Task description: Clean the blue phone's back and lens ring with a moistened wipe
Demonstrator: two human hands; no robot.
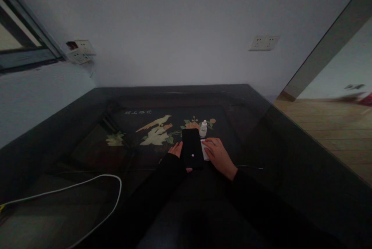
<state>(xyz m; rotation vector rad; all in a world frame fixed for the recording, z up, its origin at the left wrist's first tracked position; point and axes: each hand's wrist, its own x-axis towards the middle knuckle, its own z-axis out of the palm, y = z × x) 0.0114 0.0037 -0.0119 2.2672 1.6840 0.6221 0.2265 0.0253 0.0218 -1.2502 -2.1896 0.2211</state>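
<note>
A black, flat, rectangular case (192, 144) with a small round white mark lies lengthwise on the dark table in front of me. Along its left edge rest the fingers of my left hand (176, 150), and the thumb tip shows at its near end, so the hand grips it from the side. Just right of the case is a folded white cloth (205, 152), with my right hand (218, 156) bent over it, fingers and thumb pressed on it. Behind the cloth stands a small white dropper bottle (203, 129), upright and touched by neither hand.
The dark glossy table (261, 140) carries a printed bird-and-flower picture (155, 131). A white cable (78, 183) loops across its left front. The wall behind holds sockets (264, 42); a window (23, 28) is at upper left and wooden floor (316, 125) lies to the right.
</note>
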